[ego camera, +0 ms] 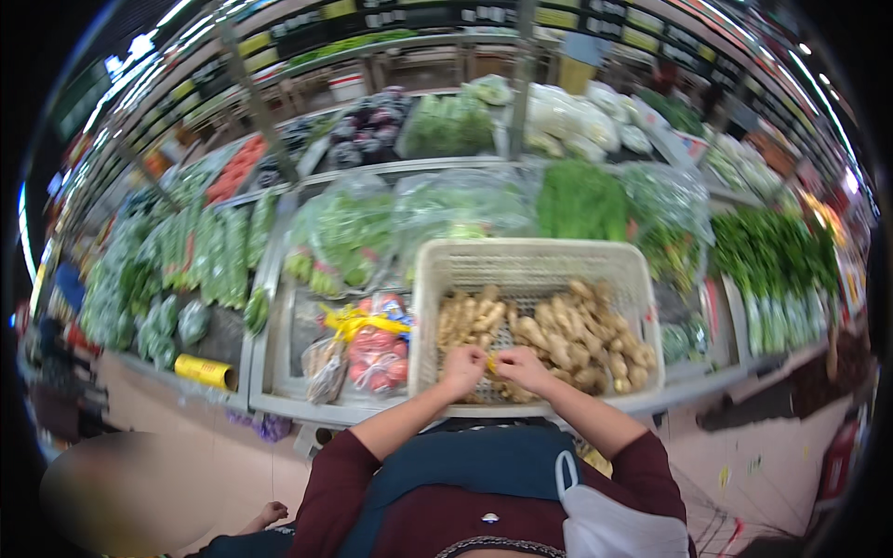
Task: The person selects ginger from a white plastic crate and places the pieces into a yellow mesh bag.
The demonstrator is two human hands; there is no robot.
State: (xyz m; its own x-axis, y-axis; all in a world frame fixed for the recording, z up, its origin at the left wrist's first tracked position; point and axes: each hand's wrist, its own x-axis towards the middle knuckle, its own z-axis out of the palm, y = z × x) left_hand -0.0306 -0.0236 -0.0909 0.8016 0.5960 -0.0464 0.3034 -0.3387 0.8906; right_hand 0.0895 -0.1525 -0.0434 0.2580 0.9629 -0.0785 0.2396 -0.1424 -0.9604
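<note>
A white plastic crate (534, 247) holding ginger roots (565, 331) rests on the front of the vegetable counter. Over its near part, my left hand (466, 370) and my right hand (522, 370) are close together, fingertips pinched on a small yellow thing (491, 363) between them. It is too small to tell what it is. Ginger pieces lie below and beyond both hands. Left of the crate are bagged red round produce (378, 359) tied with yellow tape (363, 322) and a clear bag of brownish produce (324, 370).
Bagged leafy greens (342, 223) lie behind the crate. A yellow roll (206, 372) sits on the counter's left edge. Celery-like greens (774, 258) stand at right. Metal posts (522, 91) rise from the shelves. Another person's hand (272, 513) shows at lower left.
</note>
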